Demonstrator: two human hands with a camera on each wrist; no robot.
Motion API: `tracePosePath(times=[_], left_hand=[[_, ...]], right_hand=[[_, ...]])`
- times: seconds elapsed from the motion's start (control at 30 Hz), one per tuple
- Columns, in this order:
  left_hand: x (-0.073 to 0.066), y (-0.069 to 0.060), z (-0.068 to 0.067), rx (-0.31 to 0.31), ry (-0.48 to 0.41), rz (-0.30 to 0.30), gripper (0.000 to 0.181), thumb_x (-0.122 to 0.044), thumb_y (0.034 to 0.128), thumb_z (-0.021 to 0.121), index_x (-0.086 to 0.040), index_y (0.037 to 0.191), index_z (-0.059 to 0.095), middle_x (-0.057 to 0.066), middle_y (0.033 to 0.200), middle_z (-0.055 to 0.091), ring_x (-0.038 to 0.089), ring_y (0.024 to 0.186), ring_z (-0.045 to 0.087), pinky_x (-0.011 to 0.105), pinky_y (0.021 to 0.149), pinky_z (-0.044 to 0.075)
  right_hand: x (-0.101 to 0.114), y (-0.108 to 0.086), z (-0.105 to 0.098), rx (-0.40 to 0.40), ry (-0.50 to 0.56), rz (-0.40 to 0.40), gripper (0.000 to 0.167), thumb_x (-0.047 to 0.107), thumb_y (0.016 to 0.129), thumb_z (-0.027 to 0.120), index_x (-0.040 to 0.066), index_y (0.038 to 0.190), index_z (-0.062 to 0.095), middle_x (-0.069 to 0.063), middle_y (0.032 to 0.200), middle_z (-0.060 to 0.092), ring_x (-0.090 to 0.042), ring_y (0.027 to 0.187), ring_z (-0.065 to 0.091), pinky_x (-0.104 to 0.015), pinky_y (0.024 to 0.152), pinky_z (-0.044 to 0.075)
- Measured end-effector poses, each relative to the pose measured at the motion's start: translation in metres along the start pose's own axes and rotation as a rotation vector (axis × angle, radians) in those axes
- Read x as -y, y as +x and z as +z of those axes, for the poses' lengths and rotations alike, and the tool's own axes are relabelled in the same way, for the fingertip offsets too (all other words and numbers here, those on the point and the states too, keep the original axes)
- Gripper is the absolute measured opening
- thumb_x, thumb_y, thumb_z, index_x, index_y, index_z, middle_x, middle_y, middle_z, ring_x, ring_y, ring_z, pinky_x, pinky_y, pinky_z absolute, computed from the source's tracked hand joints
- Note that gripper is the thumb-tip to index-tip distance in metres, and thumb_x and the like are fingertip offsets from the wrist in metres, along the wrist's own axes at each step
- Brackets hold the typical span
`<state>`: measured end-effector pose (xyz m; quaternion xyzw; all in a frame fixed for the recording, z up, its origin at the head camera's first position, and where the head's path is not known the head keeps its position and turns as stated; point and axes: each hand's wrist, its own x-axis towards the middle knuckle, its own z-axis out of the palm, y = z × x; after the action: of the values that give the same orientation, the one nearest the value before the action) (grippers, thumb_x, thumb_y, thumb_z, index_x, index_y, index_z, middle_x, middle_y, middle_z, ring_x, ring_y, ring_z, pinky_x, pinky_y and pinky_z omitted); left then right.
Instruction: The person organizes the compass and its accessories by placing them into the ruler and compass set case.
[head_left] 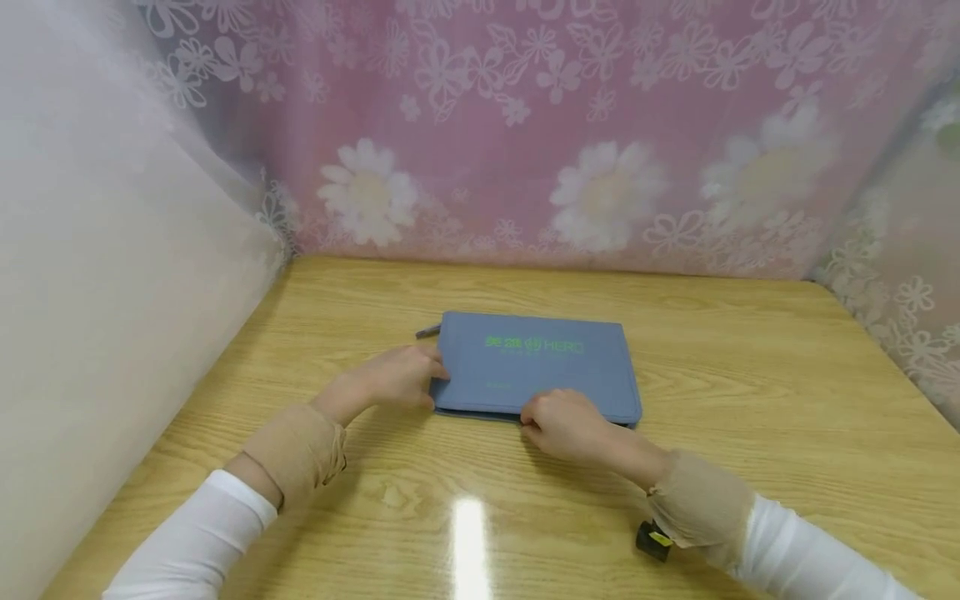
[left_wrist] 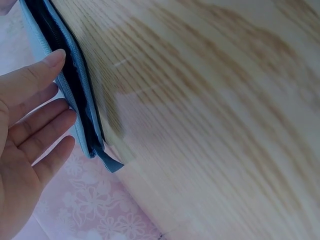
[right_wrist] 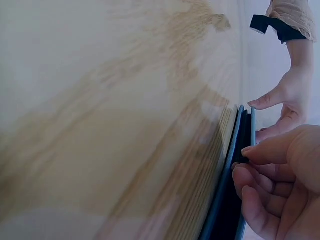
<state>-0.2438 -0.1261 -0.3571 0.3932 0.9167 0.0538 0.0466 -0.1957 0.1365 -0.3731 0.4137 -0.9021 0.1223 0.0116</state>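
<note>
A blue zip-up document case (head_left: pixel 536 358) with green lettering lies flat on the table, its near edge parted along the zipper. At that near edge my right hand (head_left: pixel 566 425) curls its fingers and pinches a small dark zipper pull, mostly hidden between thumb and forefinger (right_wrist: pixel 245 165). My left hand (head_left: pixel 405 377) touches the case's left edge, fingers fairly straight on its cover and thumb at the parted side, as the left wrist view shows. A fabric tab (left_wrist: pixel 109 161) sticks out from the corner at the far left end.
The wood-grain table (head_left: pixel 750 375) reaches back to a pink floral curtain (head_left: pixel 480 150). A white sheet (head_left: pixel 135 250) hangs along the left side. Beige wraps (head_left: pixel 701 500) circle both wrists, and a small black camera (head_left: pixel 653 540) hangs under the right one.
</note>
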Motion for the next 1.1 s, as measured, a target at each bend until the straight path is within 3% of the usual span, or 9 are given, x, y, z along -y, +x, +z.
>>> tracePosePath(times=[0.17,0.4,0.8,1.1], left_hand=[[0.000,0.000,0.000,-0.002,-0.001,0.002,0.042,-0.015,0.0709,0.079,0.000,0.109,0.067,0.008,0.101,0.059,0.021,0.093,0.058,0.034,0.082,0.047],[-0.003,-0.001,-0.001,0.007,-0.010,-0.016,0.042,-0.014,0.0708,0.079,0.000,0.109,0.068,0.008,0.100,0.059,0.022,0.093,0.058,0.034,0.082,0.048],[-0.005,0.000,-0.001,0.009,-0.010,-0.045,0.043,-0.015,0.0715,0.080,-0.001,0.110,0.067,0.008,0.103,0.060,0.022,0.094,0.058,0.033,0.082,0.048],[-0.007,-0.001,-0.003,0.021,-0.029,-0.065,0.042,-0.014,0.0725,0.079,-0.001,0.111,0.067,0.008,0.104,0.060,0.023,0.096,0.058,0.034,0.083,0.047]], right_hand=[[0.002,0.005,0.004,-0.006,0.012,-0.007,0.033,0.005,0.084,0.064,0.017,0.057,0.049,0.009,0.053,0.041,-0.003,0.048,0.029,-0.020,0.047,0.026],[0.004,0.008,0.008,-0.001,0.050,0.001,0.027,0.006,0.085,0.063,0.015,0.061,0.056,0.008,0.057,0.048,-0.003,0.046,0.033,-0.019,0.046,0.030],[0.006,0.011,0.011,-0.042,0.054,-0.025,0.028,0.007,0.085,0.064,0.015,0.060,0.055,0.008,0.056,0.047,-0.002,0.048,0.033,-0.019,0.047,0.030],[0.009,0.018,0.012,-0.015,0.102,0.016,0.041,0.011,0.086,0.063,0.019,0.053,0.041,0.010,0.050,0.028,-0.002,0.044,0.021,-0.018,0.044,0.021]])
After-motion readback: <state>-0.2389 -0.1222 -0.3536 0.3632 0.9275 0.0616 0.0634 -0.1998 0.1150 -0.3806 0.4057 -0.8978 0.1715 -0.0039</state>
